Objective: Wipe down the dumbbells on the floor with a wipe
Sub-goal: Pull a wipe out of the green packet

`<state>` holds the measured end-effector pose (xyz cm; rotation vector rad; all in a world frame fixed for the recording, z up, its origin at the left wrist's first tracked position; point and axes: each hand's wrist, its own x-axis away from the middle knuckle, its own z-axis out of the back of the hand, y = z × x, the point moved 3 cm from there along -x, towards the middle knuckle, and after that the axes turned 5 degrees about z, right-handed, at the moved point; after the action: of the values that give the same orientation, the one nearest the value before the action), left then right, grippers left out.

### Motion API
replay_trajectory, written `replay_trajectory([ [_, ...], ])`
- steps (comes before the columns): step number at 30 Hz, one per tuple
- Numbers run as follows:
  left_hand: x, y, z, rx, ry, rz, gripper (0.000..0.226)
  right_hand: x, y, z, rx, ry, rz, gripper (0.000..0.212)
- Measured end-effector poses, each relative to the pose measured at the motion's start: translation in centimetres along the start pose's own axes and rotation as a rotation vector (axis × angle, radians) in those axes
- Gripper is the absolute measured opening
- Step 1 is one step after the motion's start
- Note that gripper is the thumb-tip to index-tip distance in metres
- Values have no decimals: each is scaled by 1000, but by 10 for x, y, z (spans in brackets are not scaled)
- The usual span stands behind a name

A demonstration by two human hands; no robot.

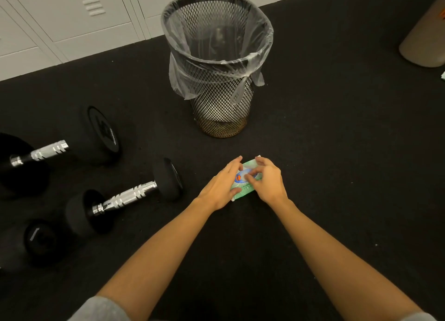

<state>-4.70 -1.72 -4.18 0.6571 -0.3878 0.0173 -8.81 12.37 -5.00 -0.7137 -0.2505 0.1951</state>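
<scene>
A green pack of wipes lies on the black floor in front of me. My left hand rests flat on its left side with straight fingers. My right hand has its fingers curled over the pack's top, pinching at the blue label flap. Three black dumbbells lie to the left: a small one nearest the pack, a large one behind it, and one at the lower left, partly in shadow.
A black mesh bin with a clear plastic liner stands just beyond the pack. Grey lockers line the back wall. A beige rounded object sits at the far right.
</scene>
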Motion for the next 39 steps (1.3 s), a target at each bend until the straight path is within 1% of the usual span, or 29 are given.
replay_trajectory([
  [4, -1, -2, -3, -11, 11, 16, 70, 0, -2, -4, 40, 35, 34, 17],
  [7, -1, -4, -3, -5, 18, 9, 61, 0, -1, -3, -46, 62, 35, 8],
  [8, -1, -5, -2, 6, 17, 9, 59, 0, 0, -2, -108, 79, 29, 4],
  [11, -1, -7, 0, 55, 22, 18, 61, 2, 6, -3, -322, 106, 15, 8],
  [13, -1, -7, 1, 68, 17, 22, 66, 1, 10, 0, -502, 123, -54, 3],
  [14, -1, -7, 1, 65, 9, 23, 71, 1, 12, 2, -613, 149, -100, 3],
  [16, -1, -7, 0, 53, -15, 24, 90, 0, 17, 7, -832, 193, -196, 12],
  [18, -1, -8, -2, 30, -37, 27, 103, 0, 19, 12, -941, 206, -243, 19],
  [19, -2, -9, -3, 17, -49, 31, 106, 1, 18, 15, -970, 199, -250, 20],
  [22, -3, -10, -5, -13, -64, 44, 100, 3, 16, 23, -1078, 178, -272, 17],
  [24, -2, -7, -4, -21, -53, 11, 87, 4, 16, 28, -1144, 188, -283, 15],
  [25, 0, -5, -3, -29, -34, -26, 77, 3, 16, 31, -1149, 202, -285, 13],
  [27, 3, -3, 0, -57, -15, -82, 59, 1, 15, 37, -1079, 236, -289, 14],
  [29, 5, -2, -1, -122, -37, -101, 48, 0, 12, 40, -982, 250, -281, 17],
  [32, 7, -2, -4, -269, -100, -102, 57, 0, 6, 38, -920, 203, -263, 20],
  [34, 9, 3, -4, -341, -90, -141, 60, 3, 3, 35, -910, 172, -269, 20],
  [37, 12, 9, -8, -504, -72, -233, 61, 6, 2, 30, -926, 180, -293, 18],
  [39, 12, 9, -13, -583, -109, -231, 64, 7, 3, 26, -877, 178, -275, 17],
])
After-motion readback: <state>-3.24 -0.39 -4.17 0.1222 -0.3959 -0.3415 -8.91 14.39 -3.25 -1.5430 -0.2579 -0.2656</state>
